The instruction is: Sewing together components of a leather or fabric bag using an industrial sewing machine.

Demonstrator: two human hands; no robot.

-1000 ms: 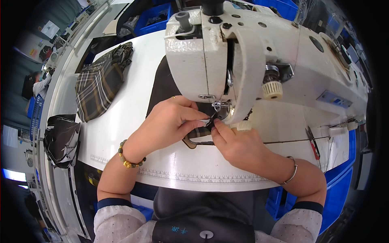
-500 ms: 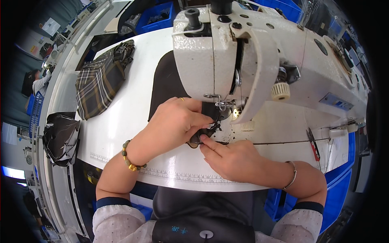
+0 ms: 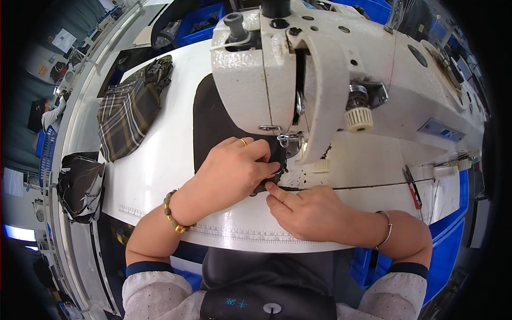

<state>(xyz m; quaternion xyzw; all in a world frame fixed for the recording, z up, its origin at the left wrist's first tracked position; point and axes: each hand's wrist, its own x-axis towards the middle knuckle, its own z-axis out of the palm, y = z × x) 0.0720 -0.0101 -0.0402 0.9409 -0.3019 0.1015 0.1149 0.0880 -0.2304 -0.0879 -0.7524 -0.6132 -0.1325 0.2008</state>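
A dark brown piece of fabric [image 3: 209, 114] lies flat on the white sewing table, running under the head of a white sewing machine [image 3: 341, 69]. My left hand [image 3: 232, 168] is over its near right corner, thumb and index finger pinched on the fabric's edge just in front of the presser foot [image 3: 290, 140]. From the right, my right hand [image 3: 309, 213] meets the same corner, its thumb and forefinger closed on the edge close to the left fingertips. Frayed dark bits show along that edge. The needle point is hidden from me.
Folded plaid fabric [image 3: 128, 114] lies at the left, with a bundle of dark cut pieces [image 3: 81, 186] beside the table edge. Red-handled thread snips [image 3: 413, 189] rest at the right. A ruler strip [image 3: 240, 233] follows the front edge. Blue bins [image 3: 445, 256] stand below right.
The fabric corner has been turned under my fingers, and less of its folded flap shows. My left fingers have shifted slightly; both hands stay on the edge. The whole view has moved a little.
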